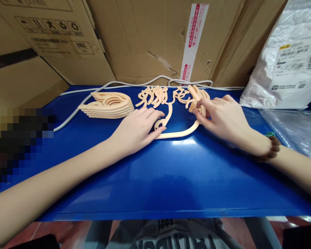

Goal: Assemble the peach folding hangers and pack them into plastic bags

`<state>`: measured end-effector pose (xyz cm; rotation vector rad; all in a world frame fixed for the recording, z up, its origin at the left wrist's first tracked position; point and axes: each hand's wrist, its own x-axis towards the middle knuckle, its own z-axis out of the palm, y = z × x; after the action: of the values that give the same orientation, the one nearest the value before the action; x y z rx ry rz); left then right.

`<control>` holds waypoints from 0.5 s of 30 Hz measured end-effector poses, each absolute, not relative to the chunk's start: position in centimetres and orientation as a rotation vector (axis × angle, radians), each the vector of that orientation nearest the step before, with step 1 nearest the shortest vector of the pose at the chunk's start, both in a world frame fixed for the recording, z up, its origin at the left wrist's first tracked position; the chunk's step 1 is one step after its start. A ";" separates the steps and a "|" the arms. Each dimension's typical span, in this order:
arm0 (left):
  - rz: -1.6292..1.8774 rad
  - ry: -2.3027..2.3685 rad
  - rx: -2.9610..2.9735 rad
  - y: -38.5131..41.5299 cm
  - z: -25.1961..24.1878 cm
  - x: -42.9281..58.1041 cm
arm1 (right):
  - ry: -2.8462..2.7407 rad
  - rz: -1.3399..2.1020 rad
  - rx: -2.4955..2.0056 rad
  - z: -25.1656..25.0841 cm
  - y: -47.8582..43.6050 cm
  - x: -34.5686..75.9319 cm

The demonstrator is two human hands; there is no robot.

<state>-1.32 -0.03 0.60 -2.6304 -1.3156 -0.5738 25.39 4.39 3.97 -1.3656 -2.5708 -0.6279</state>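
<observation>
A flat cream-coloured outline piece (178,134) with curved arms lies on the blue table. My left hand (138,128) rests over its left side, thumb and fingers apart, the thumb touching it beside a small curl (159,123). Part of the outline is hidden beneath that palm. At the outline's right end, my right hand (220,116) is closed in a pinch on a small cream-coloured piece (192,106), mostly covered by the fingers. Right behind these fingers lies a group of cream strips and curves (194,92).
To the left stands a neat stack of cream curved pieces (107,105). Small wavy pieces (154,95) lie in a heap behind the outline. A white cable (111,83) runs along the back, before cardboard boxes (150,41). A white plastic parcel (282,65) sits at right.
</observation>
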 end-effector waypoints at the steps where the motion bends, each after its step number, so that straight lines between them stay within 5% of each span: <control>1: -0.562 -1.290 -2.655 -0.1 0.6 -1.3 | -2.570 -0.626 -1.365 4.0 4.3 25.4; 15: -0.508 -0.885 -2.757 -0.2 0.6 -1.2 | -2.634 -0.573 -1.313 3.8 4.1 25.1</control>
<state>-1.16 -0.19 0.61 -2.7574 -0.8852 -0.5081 25.12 4.11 3.76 -1.3132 -2.6344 -0.5734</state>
